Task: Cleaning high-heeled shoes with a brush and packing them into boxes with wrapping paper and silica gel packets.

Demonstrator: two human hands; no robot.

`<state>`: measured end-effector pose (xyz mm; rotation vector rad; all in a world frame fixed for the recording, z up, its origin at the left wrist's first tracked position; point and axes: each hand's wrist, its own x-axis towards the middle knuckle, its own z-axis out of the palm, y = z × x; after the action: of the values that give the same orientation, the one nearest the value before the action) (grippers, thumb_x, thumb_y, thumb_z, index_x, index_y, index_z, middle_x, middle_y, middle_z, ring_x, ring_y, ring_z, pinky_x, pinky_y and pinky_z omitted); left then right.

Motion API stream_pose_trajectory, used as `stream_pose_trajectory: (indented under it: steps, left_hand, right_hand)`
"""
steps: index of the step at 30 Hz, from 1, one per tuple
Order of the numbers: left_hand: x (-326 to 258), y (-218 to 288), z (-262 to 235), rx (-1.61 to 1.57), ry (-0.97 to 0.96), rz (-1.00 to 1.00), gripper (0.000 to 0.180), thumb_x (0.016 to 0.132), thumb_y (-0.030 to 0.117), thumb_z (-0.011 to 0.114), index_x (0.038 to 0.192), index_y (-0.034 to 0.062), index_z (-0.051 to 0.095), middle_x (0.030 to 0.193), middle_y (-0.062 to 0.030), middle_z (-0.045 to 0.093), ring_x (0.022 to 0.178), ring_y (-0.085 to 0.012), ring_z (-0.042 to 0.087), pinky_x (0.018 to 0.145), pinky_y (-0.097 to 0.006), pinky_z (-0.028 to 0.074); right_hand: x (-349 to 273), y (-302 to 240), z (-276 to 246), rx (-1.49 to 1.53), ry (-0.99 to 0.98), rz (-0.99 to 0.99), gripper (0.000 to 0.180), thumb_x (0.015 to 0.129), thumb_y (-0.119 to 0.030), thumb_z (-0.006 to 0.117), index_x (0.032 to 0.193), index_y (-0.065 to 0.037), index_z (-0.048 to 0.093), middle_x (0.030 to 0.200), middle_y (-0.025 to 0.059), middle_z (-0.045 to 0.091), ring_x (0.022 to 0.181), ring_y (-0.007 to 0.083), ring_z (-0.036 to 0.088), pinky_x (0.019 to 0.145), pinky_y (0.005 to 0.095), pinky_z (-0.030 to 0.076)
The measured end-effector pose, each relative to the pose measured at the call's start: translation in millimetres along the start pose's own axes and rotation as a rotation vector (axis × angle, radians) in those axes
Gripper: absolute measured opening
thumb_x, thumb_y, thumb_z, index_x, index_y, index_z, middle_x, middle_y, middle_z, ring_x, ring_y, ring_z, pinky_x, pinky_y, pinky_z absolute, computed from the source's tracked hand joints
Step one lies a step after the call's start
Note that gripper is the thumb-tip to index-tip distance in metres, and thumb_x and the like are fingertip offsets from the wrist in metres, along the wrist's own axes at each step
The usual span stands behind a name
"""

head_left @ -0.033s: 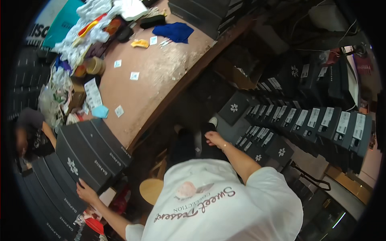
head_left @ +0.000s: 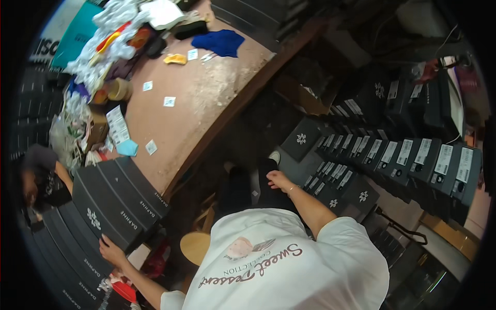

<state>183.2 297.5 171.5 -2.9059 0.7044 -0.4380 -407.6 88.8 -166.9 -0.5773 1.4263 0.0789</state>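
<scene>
My left hand point(head_left: 112, 251) is at the lower left, fingers stretched out against the edge of a stack of dark grey shoe boxes point(head_left: 103, 194) with a white flower emblem. It touches the boxes without gripping one. In front of my dark trousers hangs my right hand point(head_left: 279, 180), its fingers loosely curled with nothing seen in them. It is apart from the flat dark box point(head_left: 299, 138) on the floor beyond it.
A worn brown table point(head_left: 170, 134) holds small white labels, a blue cloth point(head_left: 219, 42) and a heap of crumpled paper point(head_left: 106, 51). Rows of labelled shoe boxes point(head_left: 398, 155) stand at the right. A round wooden stool point(head_left: 195, 248) is beside me. Another person point(head_left: 46, 170) is at far left.
The view has shifted slightly, so the table's things appear a little further left. Both hands keep nearly the same pose and place.
</scene>
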Motion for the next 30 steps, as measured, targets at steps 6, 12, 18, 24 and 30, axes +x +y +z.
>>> stream_pose_trajectory:
  steps: [6,12,18,24,30]
  left_hand:
    - [-77,243,-79,-0.554,0.122,0.594,0.023,0.091,0.005,0.049,0.11,-0.0026,0.058,0.107,-0.0145,0.061,0.101,-0.0289,0.057,0.091,-0.039,0.043]
    - [-241,477,57,-0.664,-1.074,1.079,0.042,0.087,0.017,0.061,0.124,0.0001,0.051,0.118,-0.0211,0.056,0.108,-0.0341,0.057,0.092,-0.038,0.045]
    - [-314,633,304,-0.433,-1.287,1.002,0.055,0.092,0.039,0.052,0.127,-0.0019,0.044,0.117,-0.0276,0.055,0.115,-0.0387,0.052,0.096,-0.042,0.042]
    - [-327,742,463,-0.029,-1.1,1.043,0.065,0.093,0.037,0.049,0.139,-0.0026,0.029,0.135,-0.0258,0.042,0.121,-0.0375,0.046,0.101,-0.043,0.038]
    - [-314,801,530,-0.234,-1.169,1.053,0.073,0.091,0.032,0.055,0.142,-0.0049,0.018,0.138,-0.0261,0.037,0.126,-0.0368,0.041,0.105,-0.041,0.035]
  right_hand:
    - [50,21,-73,0.283,0.083,-0.054,0.032,0.091,-0.03,0.057,0.11,-0.005,0.059,0.094,0.0044,0.061,0.073,0.014,0.061,0.058,0.0267,0.052]
    - [133,7,-121,0.298,0.138,-0.112,0.034,0.09,-0.03,0.058,0.11,-0.003,0.059,0.092,0.0024,0.062,0.072,0.0112,0.061,0.055,0.025,0.049]
    - [221,9,-124,0.767,0.189,-0.12,0.031,0.094,-0.031,0.053,0.111,-0.006,0.058,0.095,0.0031,0.061,0.075,0.0107,0.06,0.061,0.0261,0.051]
    - [363,28,-118,0.939,0.226,-0.055,0.026,0.097,-0.024,0.047,0.114,-0.008,0.056,0.104,0.0038,0.059,0.085,0.014,0.059,0.07,0.0292,0.052]
    - [511,14,-123,0.86,0.372,-0.062,0.03,0.096,-0.03,0.048,0.117,-0.011,0.057,0.101,0.0046,0.06,0.09,0.0151,0.058,0.069,0.0328,0.049]
